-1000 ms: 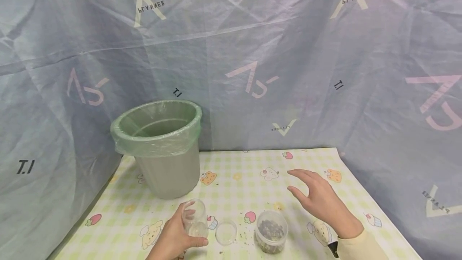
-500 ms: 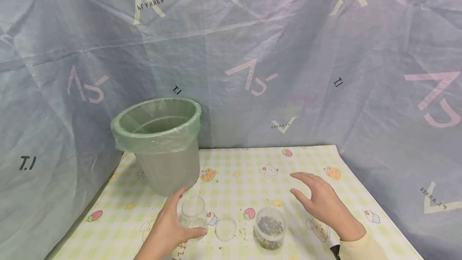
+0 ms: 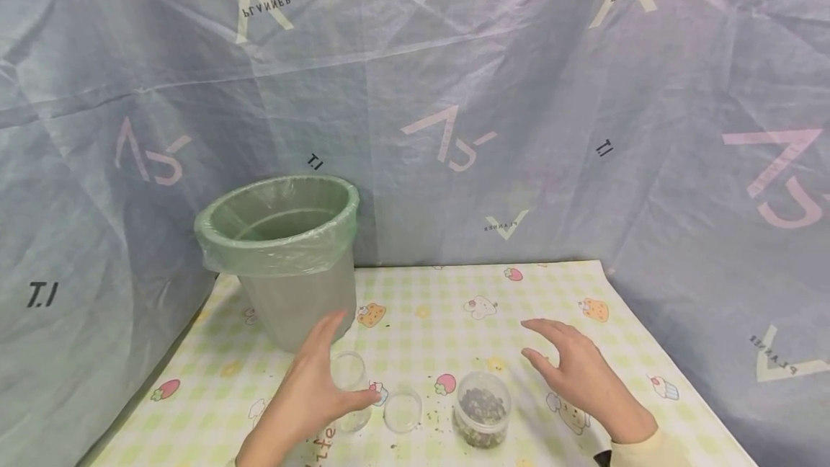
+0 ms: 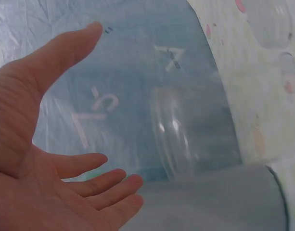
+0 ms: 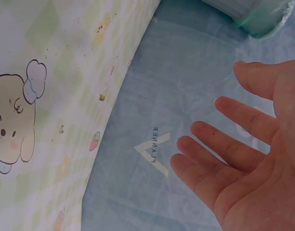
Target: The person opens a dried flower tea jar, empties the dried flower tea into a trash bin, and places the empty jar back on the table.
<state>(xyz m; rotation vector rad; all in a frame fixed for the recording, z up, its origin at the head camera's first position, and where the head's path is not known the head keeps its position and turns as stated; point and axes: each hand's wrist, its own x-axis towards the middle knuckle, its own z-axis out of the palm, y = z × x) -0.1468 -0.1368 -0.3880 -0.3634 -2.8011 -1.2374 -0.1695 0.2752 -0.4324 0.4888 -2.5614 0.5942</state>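
Note:
My left hand [image 3: 301, 391] is spread beside a clear, empty plastic jar [image 3: 353, 420], thumb and fingers held apart around its left side. The left wrist view shows the palm with nothing in it and the see-through jar [image 4: 171, 130] beyond the fingertips. A round clear lid [image 3: 403, 411] lies flat to the right of that jar. Further right stands a second clear jar [image 3: 481, 424], uncapped, holding dark crumbly bits. My right hand [image 3: 573, 370] hovers over the cloth to the right of the filled jar, fingers slightly bent, holding nothing.
A grey bin [image 3: 298, 301] with a green liner [image 3: 275, 258] stands at the back left. The table has a green checked cloth [image 3: 441, 337] with cartoon prints and scattered dark crumbs. A grey-blue sheet [image 3: 415, 78] hangs behind and on both sides.
My left hand has let go of the empty jar, its fingers opening and moving up and away. The jar now stands upright on the table. My right hand has dropped slightly.

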